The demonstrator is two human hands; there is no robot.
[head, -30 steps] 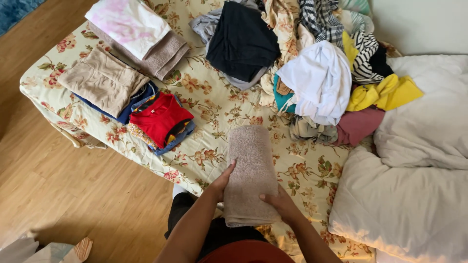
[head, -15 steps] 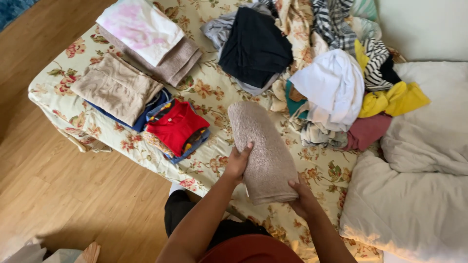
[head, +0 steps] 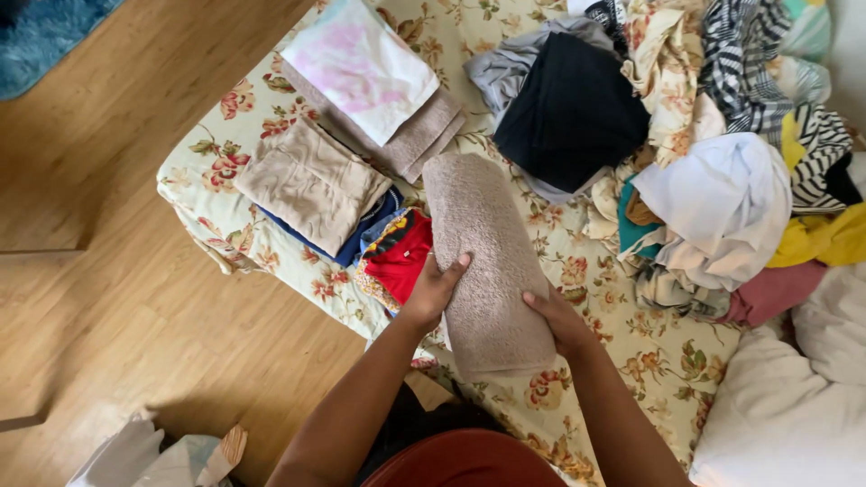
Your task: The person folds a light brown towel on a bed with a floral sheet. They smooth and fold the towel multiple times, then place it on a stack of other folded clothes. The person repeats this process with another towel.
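Since a moment ago you've swung the folded taupe towel (head: 483, 261) leftward, toward the folded stacks. Your left hand (head: 435, 290) and right hand (head: 557, 320) clasp its sides, fingers wrapped on it. Beyond your fingertips: the floral bedspread (head: 559, 252), a clothes pile (head: 722, 180); wooden floor (head: 108, 271) left.

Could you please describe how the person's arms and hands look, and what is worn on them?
Both forearms are bare: no sleeves, gloves, watch or bracelets are visible. The left hand and the right hand show no rings that I can make out. At the bottom edge, a dark red garment covers the body.
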